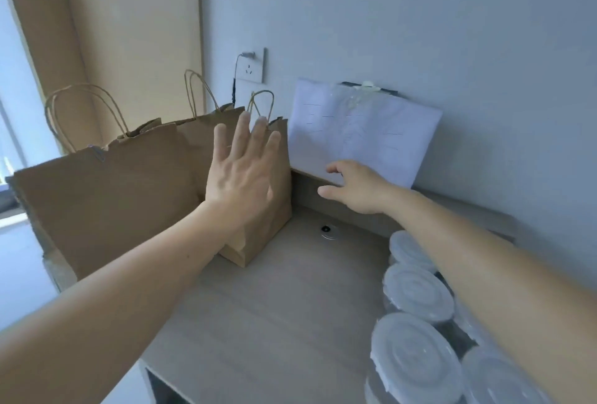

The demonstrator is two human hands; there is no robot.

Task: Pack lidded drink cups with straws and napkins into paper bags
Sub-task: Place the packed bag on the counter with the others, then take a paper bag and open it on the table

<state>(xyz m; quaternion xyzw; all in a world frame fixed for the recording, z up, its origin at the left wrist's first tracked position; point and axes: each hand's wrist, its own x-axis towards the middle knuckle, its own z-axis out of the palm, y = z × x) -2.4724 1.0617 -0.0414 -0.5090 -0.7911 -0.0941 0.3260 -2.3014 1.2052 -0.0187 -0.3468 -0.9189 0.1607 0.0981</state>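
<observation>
My left hand (240, 177) flat and open against a creased brown paper bag (258, 209) with twine handles, my right hand (355, 188) loose, empty, clear-lidded cups (416, 293) nearby

Right arm hides cups (416, 293) (bag contents unseen).

Left hand (240, 184), right hand (357, 188): both bare. Left forearm (129, 290) and right forearm (468, 258) uncovered along their whole visible length. Small dark mole (188, 255) on the left forearm. Nail detail blurred.
</observation>
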